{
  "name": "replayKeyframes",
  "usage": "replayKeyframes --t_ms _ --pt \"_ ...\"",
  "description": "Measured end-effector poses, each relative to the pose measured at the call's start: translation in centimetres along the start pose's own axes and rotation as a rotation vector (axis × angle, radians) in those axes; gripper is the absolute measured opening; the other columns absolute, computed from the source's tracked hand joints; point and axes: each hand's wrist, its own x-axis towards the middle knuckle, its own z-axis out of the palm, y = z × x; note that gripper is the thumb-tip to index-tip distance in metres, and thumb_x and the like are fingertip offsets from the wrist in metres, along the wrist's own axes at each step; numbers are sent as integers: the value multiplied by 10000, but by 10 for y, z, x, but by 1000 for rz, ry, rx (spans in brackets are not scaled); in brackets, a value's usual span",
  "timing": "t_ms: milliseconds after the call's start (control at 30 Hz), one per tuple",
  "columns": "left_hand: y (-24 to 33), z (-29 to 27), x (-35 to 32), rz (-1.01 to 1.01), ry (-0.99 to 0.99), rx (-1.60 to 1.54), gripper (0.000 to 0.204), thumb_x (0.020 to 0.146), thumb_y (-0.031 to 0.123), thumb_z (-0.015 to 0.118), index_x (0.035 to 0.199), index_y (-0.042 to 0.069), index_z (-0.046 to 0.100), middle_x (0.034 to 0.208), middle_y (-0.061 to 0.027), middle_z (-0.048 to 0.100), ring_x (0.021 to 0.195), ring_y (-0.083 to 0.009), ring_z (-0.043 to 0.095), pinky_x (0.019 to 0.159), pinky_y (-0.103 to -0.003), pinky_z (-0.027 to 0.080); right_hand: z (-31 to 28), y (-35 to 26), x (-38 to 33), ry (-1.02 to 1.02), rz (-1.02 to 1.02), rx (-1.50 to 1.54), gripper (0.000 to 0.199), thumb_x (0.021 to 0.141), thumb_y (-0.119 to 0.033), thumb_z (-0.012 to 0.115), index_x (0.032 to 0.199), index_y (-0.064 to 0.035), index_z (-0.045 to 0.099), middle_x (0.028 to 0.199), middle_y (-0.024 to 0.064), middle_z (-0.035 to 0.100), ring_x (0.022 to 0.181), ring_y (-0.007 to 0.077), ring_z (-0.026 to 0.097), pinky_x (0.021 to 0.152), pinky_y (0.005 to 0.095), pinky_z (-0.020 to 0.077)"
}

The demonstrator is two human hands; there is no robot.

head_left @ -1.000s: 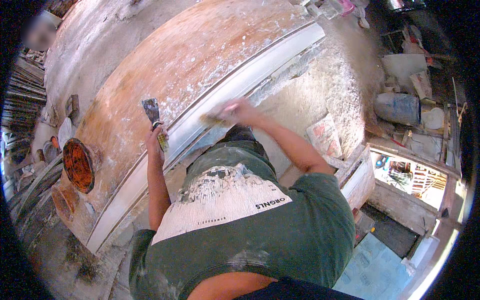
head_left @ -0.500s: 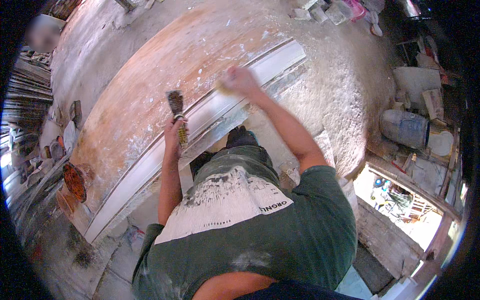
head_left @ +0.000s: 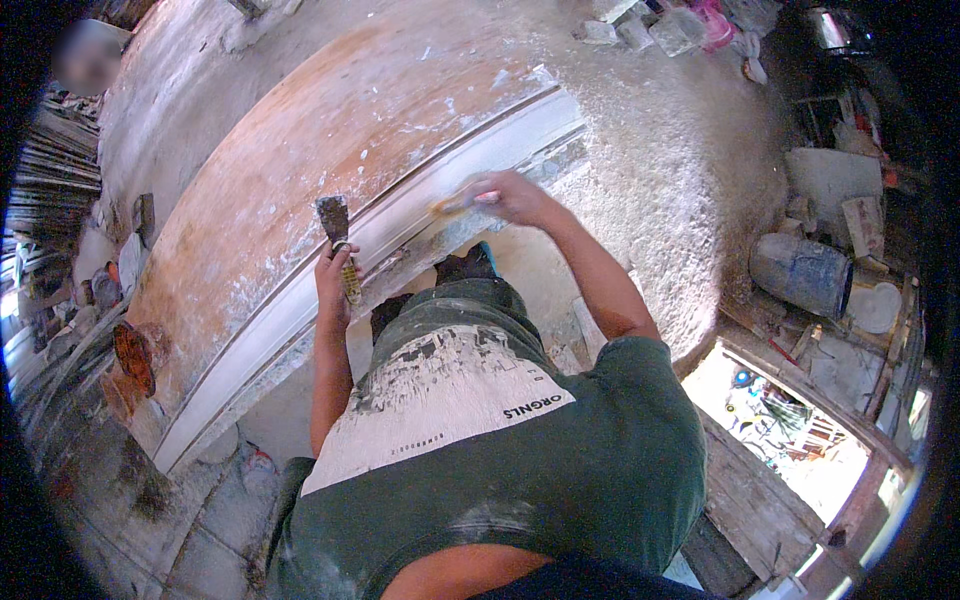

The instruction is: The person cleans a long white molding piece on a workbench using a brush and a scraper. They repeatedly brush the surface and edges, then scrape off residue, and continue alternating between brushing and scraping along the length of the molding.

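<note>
**Entry: plaster work on a long white moulding strip**

I log the left hand (head_left: 335, 275) closed around the yellowish handle of a flat steel putty knife (head_left: 336, 230), blade up, held just over the near edge of the long white plaster moulding strip (head_left: 400, 225). The strip lies diagonally on the broad rust-brown, plaster-spattered work slab (head_left: 300, 170).

The right hand (head_left: 515, 195) is curled round a small pale tool (head_left: 455, 203) whose tip rests on the strip. It may be a brush or a narrow scraper; the view is too blurred for me to tell.

Also noted: a dented blue-grey metal drum (head_left: 800, 272) to the right, well apart from the work, and a round rust-red disc (head_left: 132, 355) at the slab's left end.

Risks, as I judge them: the person leans far across the slab, so an elbow or the shirt could smear wet plaster. A tilted knife corner could gouge the strip's profile.

Change against the frame half a second earlier: the knife hand has come down and nearer the body, and the right hand has drawn back along the strip toward the person.
</note>
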Motion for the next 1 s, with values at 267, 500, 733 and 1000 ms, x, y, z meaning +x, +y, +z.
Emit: replayKeyframes --t_ms 267,500,733,1000 --pt "17 19 -3 41 2 14 169 891 234 572 948 77 600 684 -17 552 528 -100 530 473 -233 446 -193 106 -53 553 302 -429 138 809 -112 686 941 -79 708 938 84 695 855 212 652 770 311 502" --pt "-12 -4 -11 87 1 -34 213 858 246 586 950 56 617 777 -29 593 660 -132 563 596 -290 485 -132 149 4 351 -26 -214 236 855 -190 590 1035 -76 691 1027 120 681 971 299 626 856 389 471" --pt "-79 -85 -50 193 233 -287 296 904 199 506 1128 21 582 862 -34 610 632 -96 561 518 -255 476 -148 115 101 544 74 -346 265 835 -149 611 1055 -3 625 994 113 659 900 192 603 788 329 486" --pt "-112 -178 -126 224 509 -691 348 900 146 535 1227 29 537 952 -21 584 675 -84 532 556 -241 473 227 -79 199 240 -354 -137 305 934 -261 484 842 -14 638 840 127 659 791 241 606 719 375 462"
